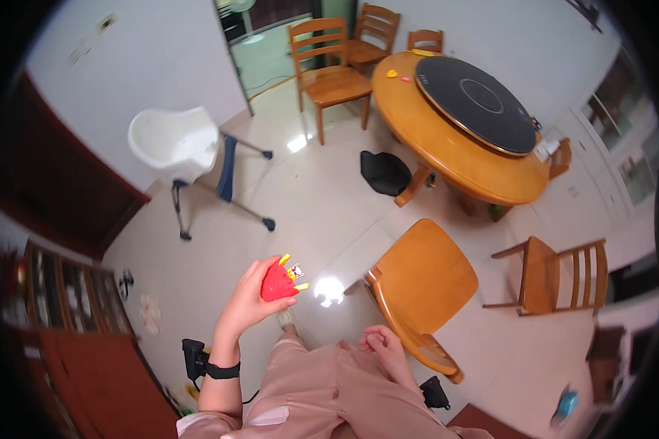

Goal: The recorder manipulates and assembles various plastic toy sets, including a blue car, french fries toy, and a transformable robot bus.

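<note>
My left hand [252, 293] is raised in front of me, its fingers closed round a toy box of French fries [277, 284]. The box is red, with yellow fry sticks and a small white figure with dark markings poking out toward the right. Low beside my body, my right hand [381, 342] hangs with loosely bent fingers a little apart, and nothing shows in it. The nearest thing to it is a wooden chair [428, 267], just to its right; hand and chair appear apart.
Ahead on the left stands a white high chair [176, 143] with splayed legs. A round wooden table [395, 91] with a black turntable [479, 102] is at the far right, with wooden chairs [333, 86] around it. A black object [385, 173] lies by its legs. A cabinet [88, 373] lines the left.
</note>
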`<control>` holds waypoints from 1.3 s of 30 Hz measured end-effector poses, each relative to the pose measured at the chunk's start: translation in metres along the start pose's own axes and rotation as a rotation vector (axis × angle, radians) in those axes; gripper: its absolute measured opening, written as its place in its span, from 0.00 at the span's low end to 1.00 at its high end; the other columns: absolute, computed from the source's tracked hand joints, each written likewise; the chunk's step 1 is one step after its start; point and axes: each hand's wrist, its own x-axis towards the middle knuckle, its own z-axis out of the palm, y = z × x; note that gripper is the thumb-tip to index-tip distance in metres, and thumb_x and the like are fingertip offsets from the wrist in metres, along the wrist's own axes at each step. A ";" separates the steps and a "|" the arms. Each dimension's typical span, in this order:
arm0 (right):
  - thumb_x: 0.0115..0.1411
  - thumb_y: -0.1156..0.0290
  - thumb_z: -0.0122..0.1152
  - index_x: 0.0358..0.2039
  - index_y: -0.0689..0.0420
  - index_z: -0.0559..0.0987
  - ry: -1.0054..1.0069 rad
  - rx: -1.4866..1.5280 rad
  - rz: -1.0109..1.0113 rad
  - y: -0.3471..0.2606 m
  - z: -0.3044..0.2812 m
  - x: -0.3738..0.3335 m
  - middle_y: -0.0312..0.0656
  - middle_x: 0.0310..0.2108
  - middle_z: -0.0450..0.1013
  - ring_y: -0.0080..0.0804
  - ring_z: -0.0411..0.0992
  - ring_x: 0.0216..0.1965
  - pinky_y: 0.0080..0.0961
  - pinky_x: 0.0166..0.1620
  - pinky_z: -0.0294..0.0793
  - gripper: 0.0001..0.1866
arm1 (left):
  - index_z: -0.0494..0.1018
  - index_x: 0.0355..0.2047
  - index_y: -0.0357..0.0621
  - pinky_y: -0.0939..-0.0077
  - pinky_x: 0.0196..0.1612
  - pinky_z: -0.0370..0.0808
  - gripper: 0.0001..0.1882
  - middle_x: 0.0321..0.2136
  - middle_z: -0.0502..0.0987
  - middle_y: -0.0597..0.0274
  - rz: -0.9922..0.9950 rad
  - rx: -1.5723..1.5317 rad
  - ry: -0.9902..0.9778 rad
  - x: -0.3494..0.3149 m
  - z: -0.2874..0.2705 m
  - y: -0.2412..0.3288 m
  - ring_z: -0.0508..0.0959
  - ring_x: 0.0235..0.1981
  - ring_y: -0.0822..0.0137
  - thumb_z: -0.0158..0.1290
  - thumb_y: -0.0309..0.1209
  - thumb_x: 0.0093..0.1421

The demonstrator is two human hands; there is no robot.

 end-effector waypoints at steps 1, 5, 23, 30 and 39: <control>0.64 0.73 0.48 0.44 0.62 0.71 0.041 0.021 -0.016 -0.012 0.022 0.016 0.39 0.32 0.74 0.21 0.71 0.33 0.17 0.37 0.70 0.10 | 0.64 0.54 0.39 0.67 0.48 0.70 0.38 0.41 0.70 0.52 0.019 -0.020 -0.013 0.024 -0.013 -0.015 0.72 0.45 0.54 0.67 0.37 0.44; 0.64 0.74 0.50 0.44 0.61 0.72 0.069 0.005 -0.146 -0.065 0.078 0.091 0.39 0.32 0.74 0.21 0.71 0.34 0.18 0.39 0.71 0.10 | 0.64 0.54 0.39 0.67 0.48 0.70 0.38 0.42 0.70 0.52 0.114 -0.087 -0.163 0.128 -0.062 -0.057 0.73 0.44 0.54 0.67 0.37 0.44; 0.62 0.74 0.52 0.46 0.59 0.70 0.565 -0.080 -0.554 -0.310 0.023 0.545 0.35 0.31 0.71 0.18 0.69 0.28 0.16 0.32 0.69 0.12 | 0.63 0.54 0.40 0.68 0.49 0.70 0.39 0.43 0.69 0.52 0.245 -0.099 -0.318 0.579 -0.119 -0.142 0.71 0.45 0.54 0.67 0.31 0.42; 0.57 0.75 0.56 0.51 0.55 0.69 0.900 -0.435 -0.514 -0.404 -0.072 0.738 0.47 0.41 0.67 0.31 0.70 0.35 0.22 0.37 0.71 0.20 | 0.64 0.52 0.37 0.69 0.47 0.72 0.37 0.43 0.73 0.51 0.177 -0.183 -0.431 0.754 -0.113 -0.176 0.75 0.44 0.56 0.68 0.33 0.43; 0.53 0.66 0.63 0.62 0.48 0.57 1.142 -0.809 -0.132 -0.465 -0.139 0.920 0.55 0.56 0.56 0.52 0.64 0.54 0.37 0.52 0.69 0.37 | 0.64 0.52 0.34 0.68 0.49 0.70 0.37 0.45 0.72 0.48 0.297 -0.250 -0.612 0.979 -0.099 -0.194 0.74 0.46 0.55 0.67 0.34 0.44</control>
